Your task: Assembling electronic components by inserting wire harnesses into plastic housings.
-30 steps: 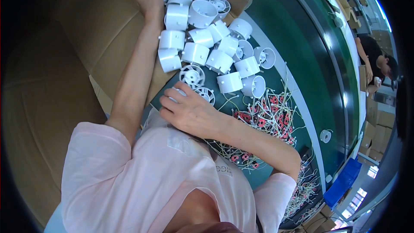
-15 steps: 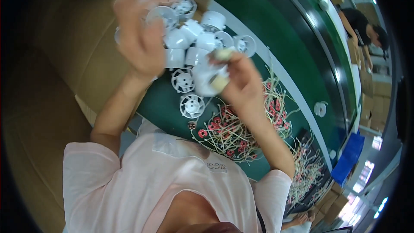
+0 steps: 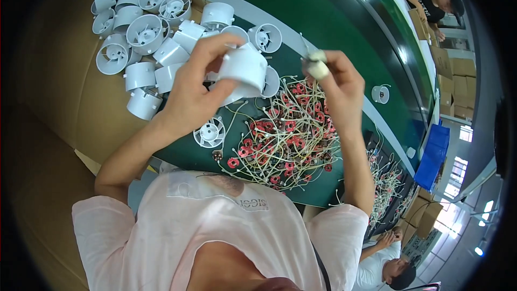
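My left hand (image 3: pixel 196 89) is closed around a white plastic fan housing (image 3: pixel 243 69), a short cylinder tilted on its side above the table. Off-white finger cots (image 3: pixel 318 70) cover fingertips of my right hand (image 3: pixel 344 83), which pinches a small dark part (image 3: pixel 308 60) with a thin lead sticking up. Its exact kind is hidden by the fingers. Below and between my hands spreads a tangled pile of red ring-shaped coils with pale wires (image 3: pixel 291 140). A white spoked fan wheel (image 3: pixel 209 132) lies under my left wrist, with one loose wired coil (image 3: pixel 217 155) beside it.
Several white fan housings (image 3: pixel 146 33) are heaped at the left by a cardboard box (image 3: pixel 64 86). A green conveyor belt (image 3: pixel 301 0) curves past on the far side, carrying a white part (image 3: pixel 380 94). A blue bin (image 3: pixel 432 156) stands at right. Two other people are at work nearby.
My left hand has come from the heap toward the middle and now grips a housing. The right hand has moved right, away from the white parts. The view has shifted.
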The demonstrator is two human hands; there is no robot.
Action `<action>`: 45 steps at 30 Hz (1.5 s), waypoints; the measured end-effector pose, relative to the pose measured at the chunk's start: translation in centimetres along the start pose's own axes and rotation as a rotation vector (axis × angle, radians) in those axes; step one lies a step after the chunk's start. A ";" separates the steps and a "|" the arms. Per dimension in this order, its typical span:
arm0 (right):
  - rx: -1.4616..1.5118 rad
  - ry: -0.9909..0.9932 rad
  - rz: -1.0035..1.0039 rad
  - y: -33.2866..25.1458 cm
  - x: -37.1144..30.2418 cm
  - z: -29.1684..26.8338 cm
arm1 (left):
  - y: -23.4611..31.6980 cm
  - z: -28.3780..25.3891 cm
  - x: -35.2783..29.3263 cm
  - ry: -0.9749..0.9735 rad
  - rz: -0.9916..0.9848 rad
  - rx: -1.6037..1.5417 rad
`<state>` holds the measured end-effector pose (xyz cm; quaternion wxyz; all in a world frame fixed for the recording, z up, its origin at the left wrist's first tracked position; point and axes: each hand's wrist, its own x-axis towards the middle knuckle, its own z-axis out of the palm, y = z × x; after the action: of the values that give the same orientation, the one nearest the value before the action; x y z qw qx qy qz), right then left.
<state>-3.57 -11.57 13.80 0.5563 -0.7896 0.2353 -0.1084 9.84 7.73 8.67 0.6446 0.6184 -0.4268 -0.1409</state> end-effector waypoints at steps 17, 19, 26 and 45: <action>-0.903 -0.344 -0.288 2.6 0.2 2.7 | 1.0 -0.1 3.1 -0.293 -0.528 -0.741; -0.933 -0.285 -0.409 3.4 -0.1 3.3 | 0.7 0.0 3.1 -0.297 -0.525 -0.666; -0.985 -0.262 -0.557 3.3 -2.0 3.0 | 0.7 0.1 3.0 -0.223 -0.459 -0.503; -0.681 -0.148 -0.482 -0.3 -3.2 0.7 | 0.3 0.0 2.5 -0.237 -0.354 -0.410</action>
<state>-5.94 -9.32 14.08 0.2379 -0.9664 0.0255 -0.0944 11.25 6.00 9.94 0.6672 0.5195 -0.3471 -0.4056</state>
